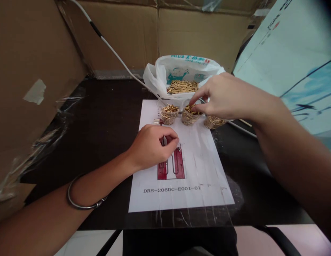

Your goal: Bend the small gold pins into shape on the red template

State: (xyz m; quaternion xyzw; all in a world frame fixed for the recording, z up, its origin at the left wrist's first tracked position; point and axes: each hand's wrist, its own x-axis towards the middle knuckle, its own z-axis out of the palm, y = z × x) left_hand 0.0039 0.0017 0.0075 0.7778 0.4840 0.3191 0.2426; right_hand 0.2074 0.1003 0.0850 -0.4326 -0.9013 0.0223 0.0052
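Observation:
My left hand (156,146) is closed in a pinch above the printed sheet (181,202), thumb and forefinger pressed together. Whatever lies between those fingertips is too small to make out. Over the middle clear plastic cup (190,120), my right hand (221,96) reaches down with forefinger and thumb a little apart. Their tips touch the thin gold-coloured metal pins (192,109) heaped in it. To its left stands another cup (169,120) of such pins. The right-hand cup (214,122) is partly hidden under my right hand.
A white plastic bag (154,80) behind the cups holds longer gold-coloured pins (182,86). A white cable (119,58) runs down towards the cups. Cardboard walls (122,35) close off the back and left of the dark table (101,142); a pale printed panel (295,64) stands right.

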